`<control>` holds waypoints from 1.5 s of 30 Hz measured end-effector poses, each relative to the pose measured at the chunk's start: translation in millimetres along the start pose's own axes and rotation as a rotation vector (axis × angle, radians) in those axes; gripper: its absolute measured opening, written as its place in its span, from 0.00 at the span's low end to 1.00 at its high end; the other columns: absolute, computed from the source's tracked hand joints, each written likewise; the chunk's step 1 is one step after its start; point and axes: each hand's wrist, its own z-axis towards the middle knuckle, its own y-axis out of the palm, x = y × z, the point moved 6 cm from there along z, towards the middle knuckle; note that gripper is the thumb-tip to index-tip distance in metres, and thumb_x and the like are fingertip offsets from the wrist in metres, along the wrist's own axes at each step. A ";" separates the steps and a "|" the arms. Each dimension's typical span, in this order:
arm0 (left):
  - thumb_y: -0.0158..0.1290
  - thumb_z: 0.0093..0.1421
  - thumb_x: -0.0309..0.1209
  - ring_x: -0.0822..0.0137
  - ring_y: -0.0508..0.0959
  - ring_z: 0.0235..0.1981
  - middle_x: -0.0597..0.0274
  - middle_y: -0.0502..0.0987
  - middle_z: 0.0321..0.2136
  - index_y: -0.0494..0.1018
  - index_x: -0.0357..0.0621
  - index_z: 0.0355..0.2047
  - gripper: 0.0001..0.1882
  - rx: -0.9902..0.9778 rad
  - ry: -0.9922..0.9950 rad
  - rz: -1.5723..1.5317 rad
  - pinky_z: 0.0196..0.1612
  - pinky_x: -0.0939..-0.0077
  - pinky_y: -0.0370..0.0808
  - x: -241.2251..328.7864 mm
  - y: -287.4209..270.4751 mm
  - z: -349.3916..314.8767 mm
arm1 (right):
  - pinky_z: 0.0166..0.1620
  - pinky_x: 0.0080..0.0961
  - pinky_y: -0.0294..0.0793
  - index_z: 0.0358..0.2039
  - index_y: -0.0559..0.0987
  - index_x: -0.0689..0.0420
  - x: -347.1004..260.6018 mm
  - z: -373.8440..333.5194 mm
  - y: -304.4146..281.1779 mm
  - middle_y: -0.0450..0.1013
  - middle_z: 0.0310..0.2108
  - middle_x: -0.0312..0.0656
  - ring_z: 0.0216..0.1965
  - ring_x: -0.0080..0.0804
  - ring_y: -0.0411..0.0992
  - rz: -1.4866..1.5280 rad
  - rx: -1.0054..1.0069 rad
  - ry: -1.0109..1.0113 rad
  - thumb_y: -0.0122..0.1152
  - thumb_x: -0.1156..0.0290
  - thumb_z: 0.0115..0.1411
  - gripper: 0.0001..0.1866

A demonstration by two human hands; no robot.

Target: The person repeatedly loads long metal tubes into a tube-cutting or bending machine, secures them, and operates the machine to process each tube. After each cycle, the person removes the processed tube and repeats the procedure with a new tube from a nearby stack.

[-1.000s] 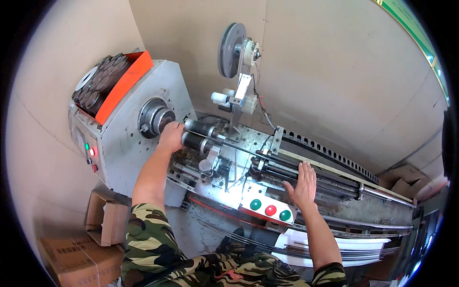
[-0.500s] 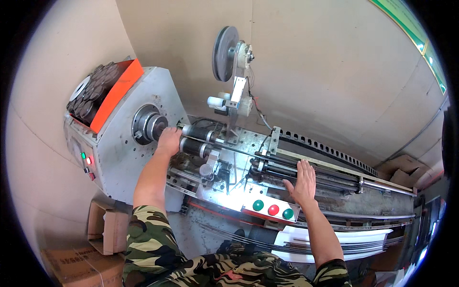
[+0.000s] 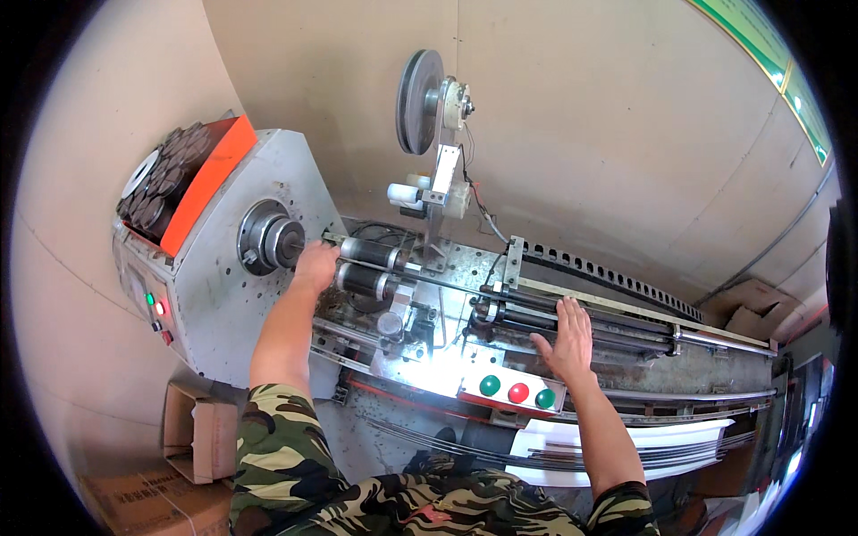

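A long thin metal rod (image 3: 438, 280) runs across the machine bed toward the round steel chuck (image 3: 284, 241) on the left. Just right of that chuck, my left hand (image 3: 316, 265) is closed around the rod's left part. The fingertips are partly hidden. Two dark rollers with pale ends, an upper roller (image 3: 371, 252) and a lower roller (image 3: 361, 280), lie right beside this hand, one on each side of the rod. My right hand (image 3: 568, 341) is stretched out flat, thumb apart, over the dark parallel bars (image 3: 617, 334) on the right.
The grey machine housing (image 3: 308, 179) carries an orange-edged tray (image 3: 204, 189) of dark round pieces. A grey reel (image 3: 418, 103) stands behind the bed. In front are a button panel (image 3: 503, 404), loose rods (image 3: 429, 439) on white sheet, and cardboard boxes (image 3: 214, 438) at lower left.
The view has shifted slightly. A little more rod shows between my left hand and the chuck. My right hand stays flat over the bars.
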 end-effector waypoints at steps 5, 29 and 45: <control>0.44 0.62 0.28 0.56 0.76 0.47 0.57 0.80 0.38 0.79 0.46 0.38 0.12 -0.001 0.012 0.022 0.52 0.60 0.72 4.9 2.9 6.7 | 0.70 0.44 0.51 0.61 0.66 0.67 7.2 0.0 6.4 0.61 0.65 0.56 0.68 0.51 0.57 0.020 0.015 -0.002 0.69 0.53 0.53 0.42; 0.47 0.59 0.26 0.56 0.76 0.47 0.58 0.81 0.38 0.76 0.47 0.39 0.11 -0.039 0.065 0.117 0.49 0.57 0.70 27.8 0.0 13.1 | 0.69 0.44 0.53 0.60 0.67 0.66 36.6 3.1 37.3 0.61 0.65 0.56 0.68 0.50 0.56 0.043 0.036 0.039 0.69 0.52 0.54 0.41; 0.49 0.56 0.25 0.54 0.75 0.46 0.57 0.80 0.36 0.76 0.47 0.41 0.12 -0.017 0.111 0.089 0.49 0.56 0.69 53.7 -6.5 15.2 | 0.68 0.46 0.54 0.58 0.71 0.67 42.6 12.2 58.1 0.62 0.64 0.57 0.67 0.52 0.58 0.110 0.080 0.082 0.66 0.48 0.57 0.39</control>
